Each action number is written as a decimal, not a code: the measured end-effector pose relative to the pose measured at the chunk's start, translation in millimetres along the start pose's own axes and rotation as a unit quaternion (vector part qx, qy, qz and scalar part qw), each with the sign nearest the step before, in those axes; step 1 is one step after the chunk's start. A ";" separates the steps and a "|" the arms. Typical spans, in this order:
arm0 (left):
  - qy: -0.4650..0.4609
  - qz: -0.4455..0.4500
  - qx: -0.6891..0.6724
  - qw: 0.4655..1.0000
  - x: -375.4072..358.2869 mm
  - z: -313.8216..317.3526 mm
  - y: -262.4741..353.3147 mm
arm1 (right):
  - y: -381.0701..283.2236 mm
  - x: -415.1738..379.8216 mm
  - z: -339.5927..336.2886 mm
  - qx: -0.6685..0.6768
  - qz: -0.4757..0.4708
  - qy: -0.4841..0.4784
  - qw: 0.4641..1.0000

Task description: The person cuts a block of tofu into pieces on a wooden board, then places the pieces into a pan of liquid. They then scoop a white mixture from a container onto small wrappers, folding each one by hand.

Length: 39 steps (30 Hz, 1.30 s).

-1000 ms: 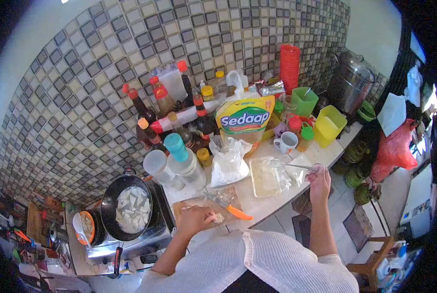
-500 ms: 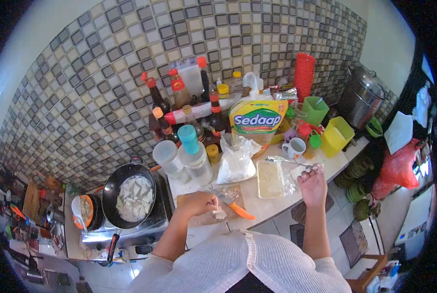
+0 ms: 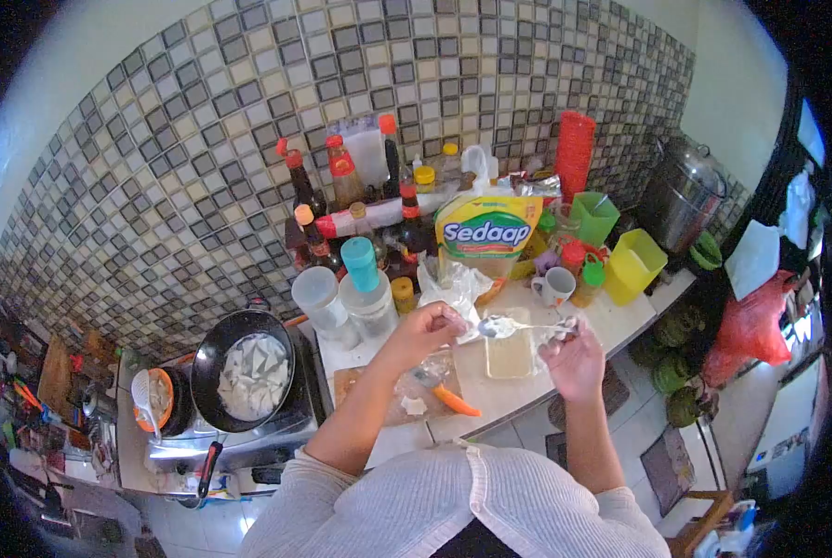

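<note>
My right hand [image 3: 576, 361] is closed around the handle of a metal spoon [image 3: 525, 325]. White powder appears to lie in the spoon's bowl, which is over the far edge of a rectangular tub [image 3: 509, 357] with pale contents. My left hand [image 3: 425, 335] has its fingers pinched at the near side of a clear plastic bag [image 3: 457, 285] of white powder, partly hiding it. Below that hand, a wooden cutting board [image 3: 351, 383] carries a small white piece [image 3: 414, 405] and a knife with an orange handle [image 3: 457, 401].
On the left, a black frying pan [image 3: 203, 374] with white pieces sits on the stove. Beside it are an orange-rimmed bowl [image 3: 162, 395] and a strainer. Clear jars [image 3: 317, 296], sauce bottles, a yellow Sedaap pouch [image 3: 486, 232] and a mug [image 3: 552, 286] line the back.
My left hand has moved from the cutting board up to the plastic bag, and the white piece it held lies on the board. My right hand has shifted left with the spoon.
</note>
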<state>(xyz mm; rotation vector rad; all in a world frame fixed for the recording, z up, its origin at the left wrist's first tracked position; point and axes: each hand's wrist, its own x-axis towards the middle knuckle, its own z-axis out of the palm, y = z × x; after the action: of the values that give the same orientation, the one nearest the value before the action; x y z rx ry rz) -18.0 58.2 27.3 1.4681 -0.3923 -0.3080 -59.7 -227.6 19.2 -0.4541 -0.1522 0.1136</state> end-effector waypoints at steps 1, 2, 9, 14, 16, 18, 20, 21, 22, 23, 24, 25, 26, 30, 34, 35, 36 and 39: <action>-0.002 0.007 -0.001 1.000 2.7 8.6 5.2 | 1.7 -1.2 0.3 -0.005 -0.003 -0.004 1.000; -0.003 -0.013 -0.050 0.999 2.8 18.2 10.6 | 3.1 -3.2 -0.8 -0.011 -0.003 -0.011 1.000; -0.031 -0.090 -0.177 0.980 0.6 58.8 38.1 | 2.6 -15.6 -12.9 0.022 0.005 0.071 0.997; -0.037 -0.075 -0.163 0.983 10.0 69.4 22.4 | -2.1 -26.9 -27.0 0.053 0.001 0.110 0.993; -0.027 -0.074 -0.186 0.979 13.4 76.6 16.9 | -6.5 -30.3 -29.1 0.057 0.000 0.111 0.992; -0.015 -0.073 -0.209 0.975 15.6 83.4 16.4 | -11.2 -33.2 -27.9 0.066 -0.001 0.133 0.989; -0.043 -0.114 -0.226 0.966 16.4 88.7 21.3 | -13.2 -35.5 -30.5 0.067 -0.005 0.136 0.988; -0.043 -0.114 -0.227 0.966 15.9 90.4 22.6 | -13.8 -36.4 -32.5 0.069 -0.008 0.138 0.988; -0.053 -0.116 -0.258 0.958 15.3 91.6 24.0 | -14.4 -37.4 -35.7 0.069 -0.007 0.139 0.988; -0.063 -0.117 -0.287 0.949 14.7 92.2 24.7 | -14.8 -38.4 -39.6 0.065 -0.005 0.130 0.989; -0.062 -0.118 -0.286 0.949 13.9 92.4 24.8 | -14.5 -38.9 -41.1 0.062 -0.004 0.121 0.991; -0.063 -0.125 -0.295 0.945 12.9 92.4 24.6 | -14.3 -39.8 -41.2 0.064 -0.003 0.121 0.991; -0.065 -0.133 -0.304 0.941 11.8 92.5 24.0 | -14.3 -41.4 -39.9 0.070 -0.002 0.135 0.988; -0.054 -0.151 -0.337 0.928 7.5 93.6 18.4 | -11.4 -45.3 -41.7 0.068 -0.001 0.151 0.986; -0.020 -0.150 -0.369 0.917 3.9 88.2 10.1 | -11.0 -49.6 -59.3 0.074 -0.015 0.137 0.988; -0.005 -0.148 -0.375 0.915 2.4 86.1 9.4 | -10.7 -51.4 -66.2 0.066 -0.025 0.164 0.984; -0.006 -0.148 -0.373 0.916 1.0 84.0 8.5 | -9.0 -52.7 -72.2 0.058 -0.036 0.191 0.979; 0.042 -0.102 -0.337 0.935 -3.9 77.7 8.5 | 2.5 -54.9 -87.0 -0.039 -0.061 0.249 0.966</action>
<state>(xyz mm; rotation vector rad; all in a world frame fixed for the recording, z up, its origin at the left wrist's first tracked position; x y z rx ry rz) -55.8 -9.1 40.2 0.8384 -0.0446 -0.4882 -98.9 -270.4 -65.7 -0.5378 0.3107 -0.1304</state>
